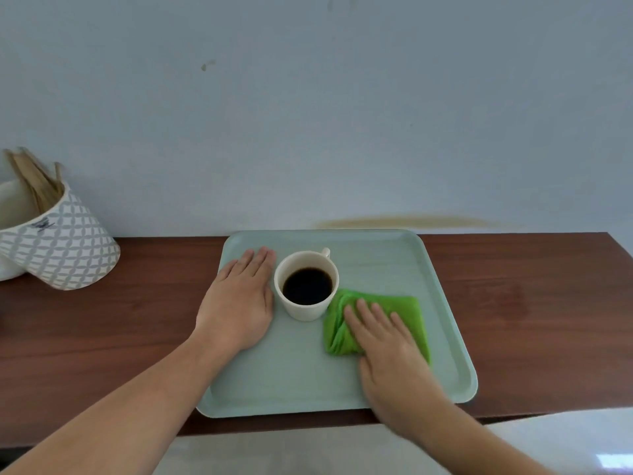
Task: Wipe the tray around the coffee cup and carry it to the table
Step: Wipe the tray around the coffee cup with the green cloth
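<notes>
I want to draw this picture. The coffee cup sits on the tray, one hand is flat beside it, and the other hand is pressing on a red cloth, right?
Almost. The cloth is green, not red, as the head view shows. The rest holds: the coffee cup sits on the tray, the left hand lies flat beside it, and the right hand presses on the cloth.

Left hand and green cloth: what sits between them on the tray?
The head view shows the coffee cup between the left hand and the green cloth, which lies under the right hand on the tray.
</notes>
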Motion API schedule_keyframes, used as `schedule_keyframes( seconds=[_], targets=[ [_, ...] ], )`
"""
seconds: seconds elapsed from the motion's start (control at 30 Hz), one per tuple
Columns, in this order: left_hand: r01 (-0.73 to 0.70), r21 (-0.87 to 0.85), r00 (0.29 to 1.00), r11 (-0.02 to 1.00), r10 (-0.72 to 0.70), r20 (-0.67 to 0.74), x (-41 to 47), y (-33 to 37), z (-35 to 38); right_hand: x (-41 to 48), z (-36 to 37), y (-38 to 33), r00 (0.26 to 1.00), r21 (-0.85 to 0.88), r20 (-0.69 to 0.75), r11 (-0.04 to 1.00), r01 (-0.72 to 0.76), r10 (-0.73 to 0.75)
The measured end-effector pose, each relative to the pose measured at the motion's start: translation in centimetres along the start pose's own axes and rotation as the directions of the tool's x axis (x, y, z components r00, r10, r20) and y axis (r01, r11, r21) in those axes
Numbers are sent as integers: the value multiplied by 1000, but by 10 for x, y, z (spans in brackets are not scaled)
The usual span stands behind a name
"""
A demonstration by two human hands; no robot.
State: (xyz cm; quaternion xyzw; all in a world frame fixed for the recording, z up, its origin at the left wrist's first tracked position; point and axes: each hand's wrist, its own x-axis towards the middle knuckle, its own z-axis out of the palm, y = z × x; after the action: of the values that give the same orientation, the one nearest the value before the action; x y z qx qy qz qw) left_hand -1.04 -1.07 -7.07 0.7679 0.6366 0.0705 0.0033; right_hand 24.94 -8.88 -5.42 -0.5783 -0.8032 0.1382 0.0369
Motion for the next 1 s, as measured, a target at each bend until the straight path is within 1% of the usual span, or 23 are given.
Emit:
schedule_keyframes(
  seconds=[0.07,0.13,0.17,0.23,0.3,0.33,0.4,0.47,0.53,0.63,0.7,0.77,0.87,0.93,1.0],
  targets=[
    [-7,6,1000,1000,7,5,-1,0,-2,-1,3,-9,997,54,7,996,74,-75],
    [-12,8,1000,1000,12,9,-1,-1,-3,9,-1,-2,998,71,-30,996,58,-56],
    [-14,9,1000,1000,14,12,-1,-1,-3,17,-2,7,998,57,-63,998,22,-18],
    [-14,9,1000,1000,14,24,-1,-1,-3,33,-6,27,985,29,-129,993,-110,113],
    [-12,20,999,1000,12,31,-1,0,-4,54,-13,40,962,44,-153,974,-224,228],
    [-17,27,999,999,16,34,-1,0,-4,65,-17,42,956,54,-154,968,-243,249],
    [-24,39,999,999,22,42,-1,1,-6,81,-23,40,964,48,-140,974,-221,225],
    [-19,45,999,999,17,50,-2,2,-7,79,-26,33,984,26,-90,988,-154,156],
    [-16,42,998,999,14,58,-2,2,-8,53,-20,25,998,-11,-26,998,-58,58],
    [-11,37,998,999,8,64,-3,2,-9,-9,-5,31,995,-66,72,995,68,-63],
    [-18,47,998,999,15,67,-2,3,-10,-31,-7,53,994,-83,104,996,45,-36],
    [-38,48,996,998,34,81,-1,5,-11,-20,-14,71,997,-120,58,992,-41,48],
    [-60,53,994,997,55,89,-3,5,-13,41,-19,71,991,-124,-47,984,-129,125],
    [-65,71,993,995,58,99,-4,6,-15,87,-23,61,987,-59,-49,986,-153,151],
    [-67,84,992,994,58,110,-3,7,-15,114,-27,50,990,-23,-27,990,-138,138]
  ],
)
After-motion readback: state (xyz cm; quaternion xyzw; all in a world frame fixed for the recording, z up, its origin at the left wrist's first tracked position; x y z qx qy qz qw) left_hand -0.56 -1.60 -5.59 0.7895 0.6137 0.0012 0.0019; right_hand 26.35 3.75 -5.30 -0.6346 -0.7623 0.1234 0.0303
